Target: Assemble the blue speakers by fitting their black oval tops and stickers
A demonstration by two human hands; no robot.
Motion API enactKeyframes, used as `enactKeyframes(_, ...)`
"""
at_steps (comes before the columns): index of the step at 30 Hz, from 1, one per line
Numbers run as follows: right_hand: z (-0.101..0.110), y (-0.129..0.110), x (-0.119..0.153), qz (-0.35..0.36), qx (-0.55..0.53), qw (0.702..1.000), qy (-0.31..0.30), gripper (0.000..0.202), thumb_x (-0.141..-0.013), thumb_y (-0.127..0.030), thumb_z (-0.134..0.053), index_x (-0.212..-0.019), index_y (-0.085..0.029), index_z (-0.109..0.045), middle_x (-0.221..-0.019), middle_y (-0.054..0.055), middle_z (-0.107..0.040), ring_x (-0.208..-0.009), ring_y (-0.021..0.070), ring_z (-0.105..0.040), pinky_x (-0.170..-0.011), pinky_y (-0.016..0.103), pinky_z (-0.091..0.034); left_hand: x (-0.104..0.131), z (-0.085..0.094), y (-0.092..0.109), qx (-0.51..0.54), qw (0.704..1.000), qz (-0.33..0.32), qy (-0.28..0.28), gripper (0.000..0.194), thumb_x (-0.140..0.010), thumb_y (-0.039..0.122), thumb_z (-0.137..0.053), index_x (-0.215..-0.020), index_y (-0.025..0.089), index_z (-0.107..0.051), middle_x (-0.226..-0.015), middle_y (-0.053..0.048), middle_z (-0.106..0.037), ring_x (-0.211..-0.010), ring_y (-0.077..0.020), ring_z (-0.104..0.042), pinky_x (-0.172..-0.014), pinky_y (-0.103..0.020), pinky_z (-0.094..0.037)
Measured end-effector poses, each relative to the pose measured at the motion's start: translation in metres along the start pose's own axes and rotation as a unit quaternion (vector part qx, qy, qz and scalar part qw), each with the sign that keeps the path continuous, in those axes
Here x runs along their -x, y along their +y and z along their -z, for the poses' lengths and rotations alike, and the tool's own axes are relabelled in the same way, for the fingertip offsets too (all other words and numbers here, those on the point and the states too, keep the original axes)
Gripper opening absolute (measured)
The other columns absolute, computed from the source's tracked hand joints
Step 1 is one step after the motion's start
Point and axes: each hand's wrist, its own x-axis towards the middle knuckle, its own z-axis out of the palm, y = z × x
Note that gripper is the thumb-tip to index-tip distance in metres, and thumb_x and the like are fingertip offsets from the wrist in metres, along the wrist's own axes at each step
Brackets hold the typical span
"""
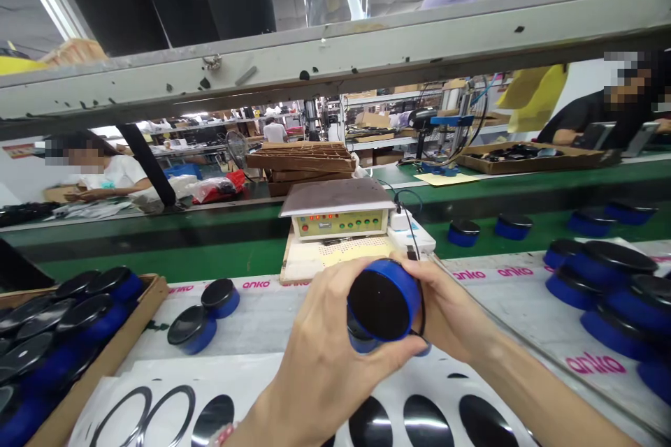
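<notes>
My left hand (328,346) is wrapped round a round blue device (385,300) with a glossy black face, tilted towards me. My right hand (445,300) closes on the device's right side, its fingers partly hidden behind it. A thin black cable (416,241) hangs from the white adapter and runs down beside the right fingers; whether it is plugged in cannot be seen. Part of another blue round piece (361,339) shows just below the held one. Under my hands lies a white sheet (283,371) bearing black discs (427,422) and black rings (168,419).
A cardboard tray (152,293) of similar devices stands at left, with two loose ones (193,330) beside it. More are piled at right (616,293) and sit on the green belt (251,255). Ahead is a control box (340,220); overhead runs a shelf beam (388,49). Co-workers sit beyond.
</notes>
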Motion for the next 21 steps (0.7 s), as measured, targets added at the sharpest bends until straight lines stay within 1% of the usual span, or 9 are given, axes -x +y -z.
enactKeyframes(4,0.000,0.001,0.000,-0.006,-0.031,0.999,0.020,0.019,-0.066,-0.036,-0.079,-0.076,-0.021,-0.072,-0.075,-0.004,-0.066,-0.070,0.0096,-0.060,-0.059,0.014,-0.050,0.000,0.000,-0.003,-0.002,1.000,-0.003,-0.022,0.066,-0.077,0.035,-0.072,-0.130,0.016,-0.037,-0.117,-0.009,-0.058,-0.102,-0.0191,-0.058,-0.088,-0.029,-0.051)
enactKeyframes(8,0.001,0.003,-0.001,-0.007,-0.031,0.999,0.030,0.023,-0.065,-0.037,-0.080,-0.078,-0.021,-0.069,-0.070,-0.004,-0.061,-0.066,0.0087,-0.056,-0.057,0.014,-0.048,-0.002,0.002,-0.003,0.004,1.000,-0.011,-0.028,0.067,-0.076,0.032,-0.074,-0.129,0.015,-0.038,-0.118,-0.008,-0.059,-0.104,-0.0184,-0.057,-0.089,-0.028,-0.050)
enactKeyframes(11,0.002,0.001,0.001,0.010,-0.012,1.000,0.011,0.021,-0.072,-0.038,-0.075,-0.074,-0.022,-0.063,-0.073,-0.004,-0.059,-0.066,0.0086,-0.054,-0.056,0.014,-0.047,-0.003,0.006,-0.003,0.005,0.999,-0.026,-0.034,0.064,-0.076,0.030,-0.073,-0.129,0.015,-0.038,-0.117,-0.008,-0.059,-0.106,-0.0180,-0.056,-0.091,-0.027,-0.048)
enactKeyframes(14,0.003,-0.001,0.006,0.065,0.077,0.995,-0.016,0.024,-0.084,-0.041,-0.063,-0.073,-0.022,-0.055,-0.086,-0.001,-0.059,-0.077,0.0122,-0.055,-0.064,0.018,-0.048,-0.001,0.007,-0.001,-0.006,0.998,-0.033,-0.059,0.062,-0.077,0.029,-0.071,-0.128,0.017,-0.039,-0.117,-0.007,-0.059,-0.105,-0.0195,-0.056,-0.092,-0.030,-0.048)
enactKeyframes(15,0.002,-0.001,0.008,0.094,0.138,0.986,-0.014,0.025,-0.086,-0.042,-0.059,-0.073,-0.022,-0.053,-0.087,0.000,-0.058,-0.081,0.0138,-0.055,-0.068,0.021,-0.047,0.001,0.007,0.000,-0.024,0.997,-0.023,-0.076,0.062,-0.077,0.026,-0.070,-0.130,0.018,-0.038,-0.117,-0.008,-0.058,-0.105,-0.0213,-0.056,-0.092,-0.033,-0.048)
enactKeyframes(16,0.001,0.001,0.011,0.122,0.214,0.969,-0.011,0.024,-0.088,-0.043,-0.056,-0.076,-0.023,-0.052,-0.087,0.001,-0.057,-0.083,0.0151,-0.054,-0.071,0.023,-0.047,0.002,0.005,0.001,-0.050,0.994,-0.006,-0.097,0.065,-0.076,0.022,-0.069,-0.132,0.019,-0.036,-0.116,-0.008,-0.058,-0.105,-0.0236,-0.055,-0.091,-0.036,-0.049)
enactKeyframes(18,-0.002,0.005,0.016,0.159,0.381,0.911,-0.015,0.019,-0.090,-0.044,-0.053,-0.090,-0.025,-0.052,-0.083,0.000,-0.053,-0.077,0.0155,-0.051,-0.071,0.026,-0.045,0.004,0.002,0.000,-0.101,0.983,0.039,-0.147,0.077,-0.070,0.011,-0.065,-0.138,0.020,-0.029,-0.112,-0.010,-0.057,-0.102,-0.0287,-0.055,-0.086,-0.043,-0.051)
enactKeyframes(20,-0.004,0.008,0.019,0.155,0.495,0.854,-0.036,0.025,-0.092,-0.045,-0.050,-0.109,-0.027,-0.049,-0.087,0.001,-0.053,-0.073,0.0156,-0.050,-0.071,0.028,-0.045,0.004,0.000,-0.007,-0.109,0.969,0.096,-0.202,0.084,-0.062,0.006,-0.060,-0.138,0.021,-0.028,-0.108,-0.009,-0.055,-0.096,-0.0289,-0.057,-0.079,-0.043,-0.053)
enactKeyframes(21,-0.004,0.007,0.020,0.144,0.517,0.843,-0.041,0.030,-0.093,-0.047,-0.046,-0.116,-0.028,-0.046,-0.092,0.002,-0.054,-0.074,0.0161,-0.051,-0.072,0.030,-0.046,0.004,0.001,-0.014,-0.098,0.961,0.127,-0.224,0.081,-0.060,0.005,-0.059,-0.135,0.023,-0.033,-0.107,-0.008,-0.054,-0.092,-0.0269,-0.058,-0.077,-0.040,-0.054)
